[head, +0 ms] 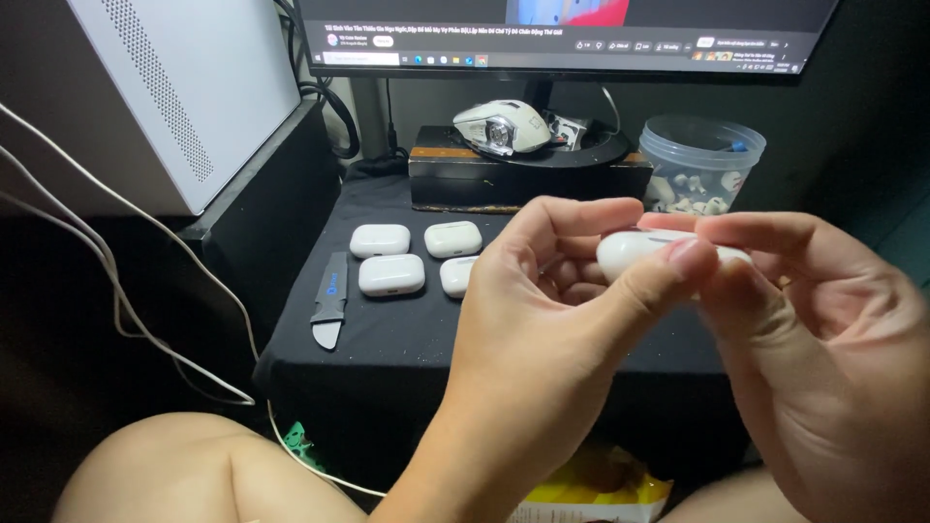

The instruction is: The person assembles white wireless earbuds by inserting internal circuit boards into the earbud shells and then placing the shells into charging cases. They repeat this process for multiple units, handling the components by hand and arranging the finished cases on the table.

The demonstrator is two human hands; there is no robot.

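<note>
Both my hands hold one white earbud case [630,254] up in front of me, above the black-covered table [387,339]. My left hand [542,320] grips it with thumb across the front and fingers behind. My right hand [823,329] pinches its right end with thumb and forefinger. The case looks closed; most of it is hidden by my fingers. Several more white earbud cases [390,274] lie on the cloth behind my left hand, one partly hidden.
A grey flat pry tool [330,300] lies left of the cases. A clear plastic tub [701,160] of small white parts stands at the back right. A white mouse [502,126] sits on a dark box under the monitor [562,39]. A white computer tower [184,87] and white cables [116,281] are at left.
</note>
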